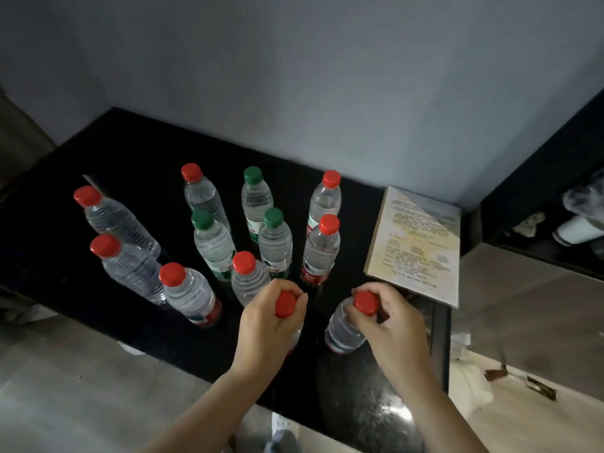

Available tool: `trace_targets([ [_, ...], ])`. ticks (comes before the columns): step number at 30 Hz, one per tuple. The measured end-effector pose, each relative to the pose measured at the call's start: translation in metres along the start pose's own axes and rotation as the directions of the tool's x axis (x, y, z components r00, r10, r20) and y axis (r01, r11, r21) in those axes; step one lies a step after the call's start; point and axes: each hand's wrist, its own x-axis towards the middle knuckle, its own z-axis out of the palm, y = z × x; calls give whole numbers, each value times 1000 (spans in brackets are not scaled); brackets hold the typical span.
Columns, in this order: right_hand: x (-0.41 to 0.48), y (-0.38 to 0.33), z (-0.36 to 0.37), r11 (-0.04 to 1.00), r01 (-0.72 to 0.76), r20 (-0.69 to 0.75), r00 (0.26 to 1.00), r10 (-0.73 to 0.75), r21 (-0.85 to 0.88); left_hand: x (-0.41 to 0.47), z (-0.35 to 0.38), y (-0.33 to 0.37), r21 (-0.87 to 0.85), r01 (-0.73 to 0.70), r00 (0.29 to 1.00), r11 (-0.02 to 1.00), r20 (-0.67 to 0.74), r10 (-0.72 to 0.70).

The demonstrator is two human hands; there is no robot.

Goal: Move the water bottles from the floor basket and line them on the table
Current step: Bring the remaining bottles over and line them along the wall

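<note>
Black table point(130, 152) met a grey wall point(294, 76); near its front edge the left hand point(271, 325) gripped one upright bottle point(285, 304) by the neck and the right hand point(392, 328) pinched the cap of a second bottle point(344, 331) beside it. Both were vertical under their hands, ten more bottles point(214, 243) standing just beyond, far and left.

Ten bottles point(214, 243) stand upright in loose rows on the black table point(130, 152), seven with red caps and three with green. Near the front edge, the left hand point(268, 328) grips the left bottle point(285, 305) at its red cap. The right hand point(394, 328) grips the right bottle point(343, 331) the same way. A booklet point(415, 243) lies flat to the right.
</note>
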Motion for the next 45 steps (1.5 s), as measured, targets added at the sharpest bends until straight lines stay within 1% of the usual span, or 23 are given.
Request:
trace_targets([
  [3,-1,0,1,1000,-11,-21,1000,11,-24,0,4,-7,10,-21,998,1000,62,20],
  [11,-9,-2,2,993,-49,-17,999,47,-111,3,-5,-13,31,-60,987,998,149,55],
  [14,-8,-9,-2,982,-69,8,997,72,-175,3,-10,-11,80,-73,978,994,199,56],
  [17,-4,-21,-10,960,-53,23,998,62,-275,7,-16,-8,144,-63,966,988,258,25],
  [21,2,-48,-18,917,1,16,1000,6,-400,13,-33,3,231,-167,933,958,351,78],
  [23,4,-63,-17,888,47,35,999,-35,-457,16,-49,11,268,-233,904,935,413,107],
  [26,8,-89,-9,842,90,79,995,-57,-532,19,-82,21,341,-335,858,879,495,135],
  [28,10,-107,1,818,124,107,991,-76,-561,22,-108,24,386,-385,853,838,496,163],
  [30,13,-126,14,809,152,134,987,-92,-568,28,-138,25,430,-403,863,808,471,180],
  [38,24,-197,82,805,225,145,974,-173,-549,56,-251,2,539,-341,921,770,356,158],
  [41,30,-213,106,803,237,160,971,-178,-546,68,-275,-7,541,-315,932,780,333,145],
  [45,41,-225,122,809,247,192,967,-169,-533,84,-285,-12,543,-304,934,783,332,132],
])
